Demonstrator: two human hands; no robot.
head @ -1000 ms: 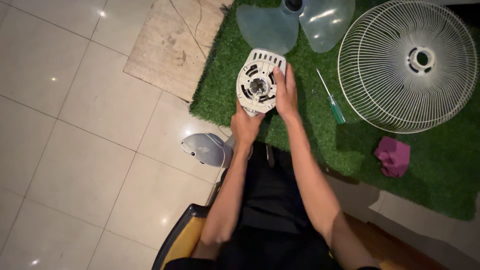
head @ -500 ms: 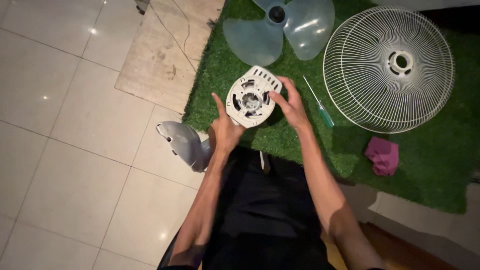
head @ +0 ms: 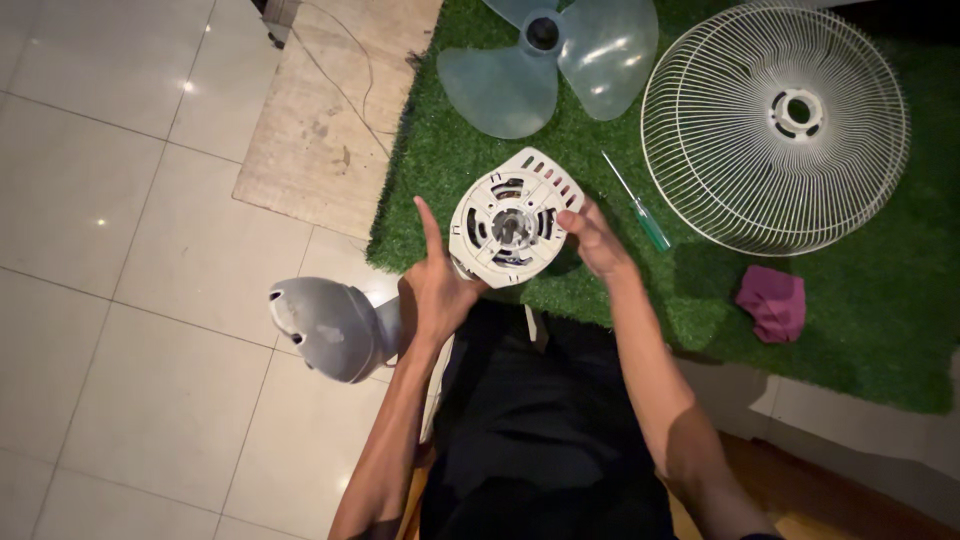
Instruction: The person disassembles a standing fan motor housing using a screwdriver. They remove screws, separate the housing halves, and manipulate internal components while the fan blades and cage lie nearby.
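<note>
Above the near edge of the green turf mat [head: 470,150], both hands hold up the white fan motor housing [head: 512,220]. The left hand [head: 435,285] cups its left rim, forefinger raised; the right hand [head: 595,238] pinches the right rim. A steadier, two-sided grip seems wise. Round and vented, the housing shows a central shaft.

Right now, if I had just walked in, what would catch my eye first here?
Probably the round white fan motor housing at the centre, held between the left hand and the right hand over the edge of a green turf mat. Next come the big white wire fan guard lying flat at the upper right and the pale translucent fan blade at the top. A grey rear cover sits on the tiles at the left.
</note>
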